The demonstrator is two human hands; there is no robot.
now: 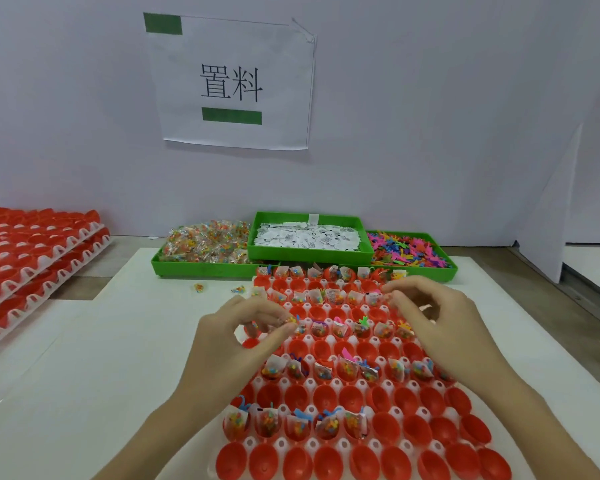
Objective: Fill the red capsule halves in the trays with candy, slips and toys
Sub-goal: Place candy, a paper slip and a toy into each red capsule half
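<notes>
A white tray [281, 443] of red capsule halves [329, 393] lies on the white table [84, 358] in front of the person, its near edge cut off by the bottom of the frame. Alternate rows hold candy packets, slips and small toys; the rows between them show bare red cups.

The left hand [236, 337] hovers over the tray's left edge with fingers curled, thumb and fingertips pinching something small and colourful, too blurred to name. The right hand [430, 317] hangs over the tray's far right part, fingers bent inward; whether it holds anything cannot be told, since the palm hides the cups beneath it.

Behind the tray stand three green bins: candy packets [205, 242] on the left, white slips [305, 235] in the raised middle one, bright plastic toys [407, 251] on the right. Two stray candy packets lie on the table just before the left bin. A stack of filled-looking trays [32, 258] at far left is partly cut off. A paper sign [232, 81] hangs on the wall.
</notes>
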